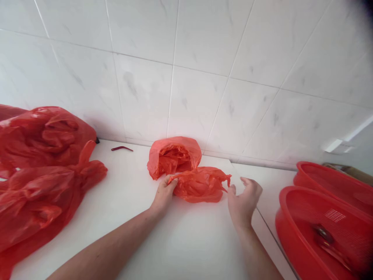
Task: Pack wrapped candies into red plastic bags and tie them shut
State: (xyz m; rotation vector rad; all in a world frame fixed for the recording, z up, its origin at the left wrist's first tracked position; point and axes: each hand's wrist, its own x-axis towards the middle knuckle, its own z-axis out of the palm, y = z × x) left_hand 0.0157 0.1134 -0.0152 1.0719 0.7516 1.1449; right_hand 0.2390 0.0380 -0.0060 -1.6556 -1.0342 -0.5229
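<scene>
A crumpled red plastic bag [201, 186] lies on the white tabletop [180, 237] between my two hands. My left hand [164, 194] pinches its left edge between thumb and fingers. At the bag's right end, a thin twisted strip sticks up beside my right hand [244, 200]. That hand has its fingers apart and curved, with the thumb close to the strip; whether they touch I cannot tell. Just behind, against the wall, sits a second red plastic bag [175, 153], its mouth gaping toward me with crumpled plastic inside.
Large red plastic bags [43, 182] are heaped at the left. A small dark red curved object [121, 148] lies near the wall. To the right stand two red plastic baskets [287, 206], the nearer holding a dark shiny item. A tiled wall [201, 97] bounds the back.
</scene>
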